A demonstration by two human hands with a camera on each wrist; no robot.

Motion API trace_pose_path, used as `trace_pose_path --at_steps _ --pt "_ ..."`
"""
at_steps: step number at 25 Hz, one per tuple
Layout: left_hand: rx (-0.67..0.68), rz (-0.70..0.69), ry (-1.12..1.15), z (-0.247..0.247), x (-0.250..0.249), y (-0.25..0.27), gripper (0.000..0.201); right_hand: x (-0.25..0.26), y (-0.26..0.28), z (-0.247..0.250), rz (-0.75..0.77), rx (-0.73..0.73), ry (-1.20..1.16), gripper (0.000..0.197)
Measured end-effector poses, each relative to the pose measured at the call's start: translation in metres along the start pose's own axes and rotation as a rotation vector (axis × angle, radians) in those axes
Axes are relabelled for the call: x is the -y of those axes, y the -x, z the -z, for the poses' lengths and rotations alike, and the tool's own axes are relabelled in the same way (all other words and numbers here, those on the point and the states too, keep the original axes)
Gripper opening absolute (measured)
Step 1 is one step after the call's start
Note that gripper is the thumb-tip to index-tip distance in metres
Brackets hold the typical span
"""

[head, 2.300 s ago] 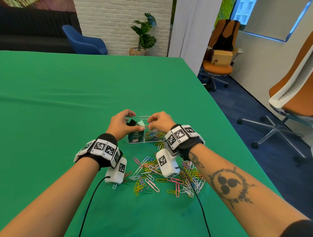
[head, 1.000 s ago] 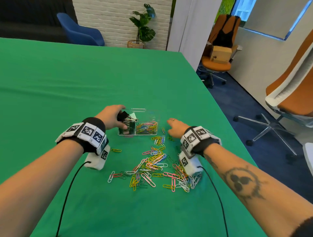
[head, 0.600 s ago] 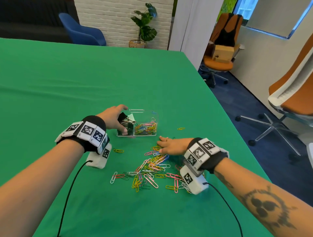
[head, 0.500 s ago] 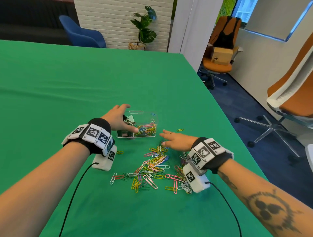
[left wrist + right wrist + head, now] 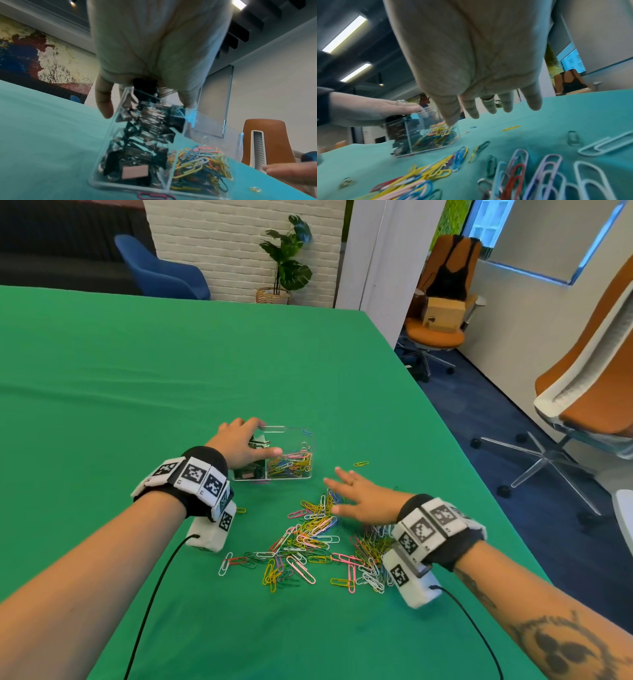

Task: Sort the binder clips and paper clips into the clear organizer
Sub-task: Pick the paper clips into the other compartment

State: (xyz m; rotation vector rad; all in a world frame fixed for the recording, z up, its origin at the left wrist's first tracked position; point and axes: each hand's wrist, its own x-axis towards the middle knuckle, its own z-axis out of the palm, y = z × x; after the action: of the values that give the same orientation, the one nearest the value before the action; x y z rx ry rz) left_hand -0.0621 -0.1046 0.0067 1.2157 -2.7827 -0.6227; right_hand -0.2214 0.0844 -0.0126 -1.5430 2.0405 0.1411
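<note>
The clear organizer point(image 5: 310, 440) stands on the green table point(image 5: 137, 371). Its left compartment holds black binder clips point(image 5: 137, 155), its right one coloured paper clips point(image 5: 202, 166). My left hand point(image 5: 262, 440) grips the organizer from above at the binder-clip side, thumb on the near side and fingers at the far rim. A loose pile of paper clips point(image 5: 308, 542) lies in front of the organizer. My right hand point(image 5: 334, 494) hovers just over the pile's far right edge, fingers spread and straight, holding nothing. In the right wrist view the fingers point(image 5: 530, 102) stand apart above the cloth.
One yellow paper clip point(image 5: 360, 463) lies alone right of the organizer, and a small one point(image 5: 240, 510) lies beside my left wrist. A pink clip point(image 5: 154, 196) sits at the organizer's front edge. The table's right edge point(image 5: 445, 422) is close by, with office chairs point(image 5: 582, 405) beyond.
My right hand left the organizer's top and came down to the paper clip pile, then lifted slightly with fingers spread. My left hand stayed on the organizer.
</note>
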Motion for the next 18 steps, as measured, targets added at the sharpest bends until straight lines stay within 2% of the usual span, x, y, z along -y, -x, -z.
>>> trace_pose_path --at_steps 3,6,7,10,12,15,18 --pt "-0.029 0.028 -0.024 -0.002 -0.002 -0.003 0.055 -0.016 -0.010 0.012 -0.146 -0.156 -0.059 0.062" --pt "-0.033 0.053 -0.042 -0.003 -0.008 -0.002 0.048 -0.021 -0.026 0.017 -0.341 -0.181 -0.075 0.069" --pt "-0.036 0.057 -0.049 -0.004 -0.009 -0.002 0.046 -0.022 -0.029 0.017 -0.365 -0.165 -0.062 0.072" --pt "-0.061 0.047 -0.094 -0.005 -0.010 -0.001 0.043 -0.019 -0.031 0.009 -0.276 -0.033 -0.023 0.077" --pt "-0.071 0.040 -0.118 -0.005 -0.012 -0.001 0.042 -0.008 -0.026 0.000 -0.177 0.006 -0.029 0.079" --pt "-0.074 0.045 -0.146 -0.008 -0.013 -0.002 0.042 0.020 -0.016 -0.018 -0.040 -0.036 -0.017 0.092" --pt "-0.089 0.048 -0.159 -0.008 -0.015 -0.001 0.042 0.046 -0.014 -0.030 -0.053 -0.092 0.129 0.098"
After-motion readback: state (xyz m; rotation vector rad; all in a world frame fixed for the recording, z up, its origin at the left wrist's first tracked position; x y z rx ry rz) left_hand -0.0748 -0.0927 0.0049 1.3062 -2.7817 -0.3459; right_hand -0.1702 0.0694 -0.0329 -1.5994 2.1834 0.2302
